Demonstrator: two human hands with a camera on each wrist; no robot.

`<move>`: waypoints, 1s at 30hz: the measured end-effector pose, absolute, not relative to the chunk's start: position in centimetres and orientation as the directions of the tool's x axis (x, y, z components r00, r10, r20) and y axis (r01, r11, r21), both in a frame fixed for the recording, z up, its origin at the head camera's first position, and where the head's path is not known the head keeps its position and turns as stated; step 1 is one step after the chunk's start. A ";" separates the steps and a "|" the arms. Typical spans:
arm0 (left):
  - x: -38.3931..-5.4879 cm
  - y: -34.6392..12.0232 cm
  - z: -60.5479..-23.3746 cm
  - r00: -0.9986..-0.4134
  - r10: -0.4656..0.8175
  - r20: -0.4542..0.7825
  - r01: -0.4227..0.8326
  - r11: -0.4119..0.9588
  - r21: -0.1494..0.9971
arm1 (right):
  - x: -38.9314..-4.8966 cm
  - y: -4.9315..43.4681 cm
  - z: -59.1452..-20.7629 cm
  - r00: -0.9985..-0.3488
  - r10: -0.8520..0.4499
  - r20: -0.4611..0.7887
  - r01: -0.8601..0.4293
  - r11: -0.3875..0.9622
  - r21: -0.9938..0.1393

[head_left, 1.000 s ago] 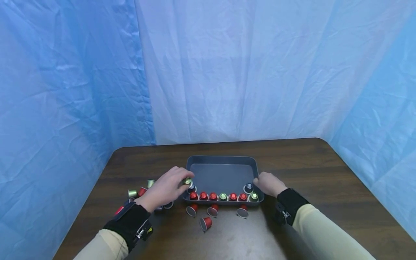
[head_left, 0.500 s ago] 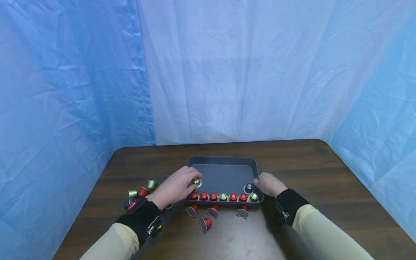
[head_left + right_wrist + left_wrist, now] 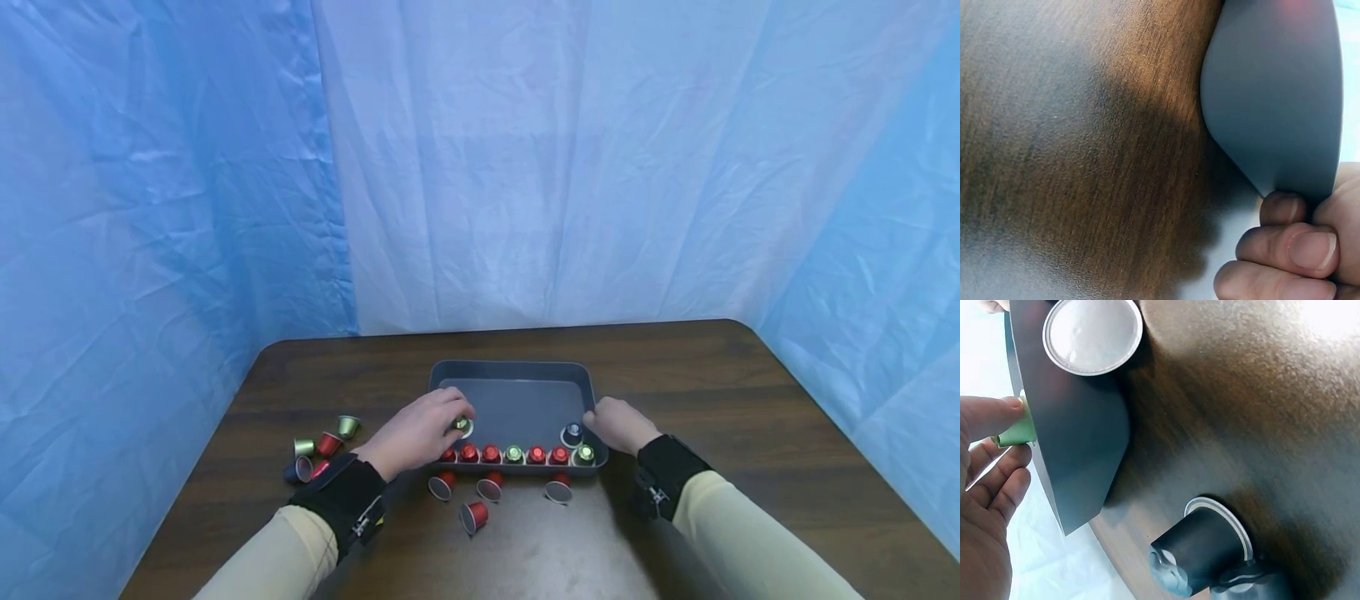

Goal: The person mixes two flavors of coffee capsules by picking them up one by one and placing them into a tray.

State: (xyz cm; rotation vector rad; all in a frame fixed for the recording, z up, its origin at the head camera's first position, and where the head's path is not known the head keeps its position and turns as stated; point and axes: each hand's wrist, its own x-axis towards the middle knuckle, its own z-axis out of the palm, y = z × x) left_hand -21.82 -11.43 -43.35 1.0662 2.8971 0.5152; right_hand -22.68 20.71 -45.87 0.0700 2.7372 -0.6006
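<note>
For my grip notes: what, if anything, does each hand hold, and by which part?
The left hand pinches a green capsule by its sides; the right hand grips the tray at its right edge.

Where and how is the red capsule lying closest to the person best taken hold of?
The red capsule is likely best pinched from above, across its tapered body: it lies on its side, its wide silvery lid facing leftward and toward the head camera, with nothing over it.
</note>
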 end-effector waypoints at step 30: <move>-21.7 -11.3 -44.1 -0.759 0.651 0.004 0.635 0.740 0.219 | -22.4 20.8 -45.5 -0.953 -0.047 -0.299 0.078 0.916 -0.394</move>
